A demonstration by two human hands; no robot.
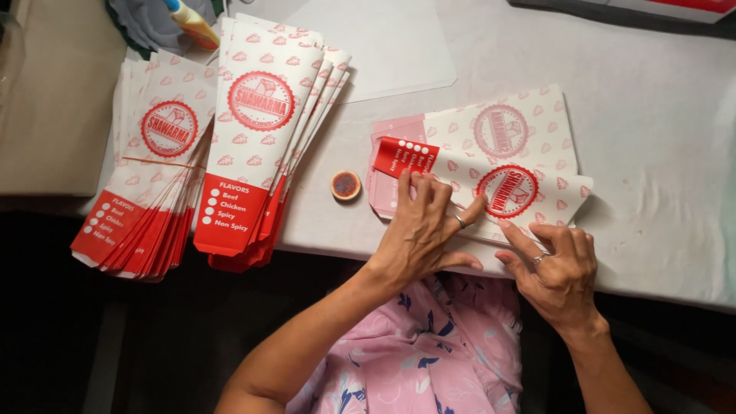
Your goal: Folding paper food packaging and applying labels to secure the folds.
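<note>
Paper sleeve (491, 172) lies flat under my left hand (422, 230) and right hand (556, 268), fingers spread and pressing, holding nothing; uneven pressure could crease its fold crooked.

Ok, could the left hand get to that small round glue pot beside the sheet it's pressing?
Probably yes. The left hand lies flat on the folded paper sleeve, and the small round pot sits just beside its fingertips on bare table, with nothing between them.

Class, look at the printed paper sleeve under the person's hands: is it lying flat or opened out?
Flat: the paper sleeve lies pressed on the table under both hands, left hand, right hand.
</note>
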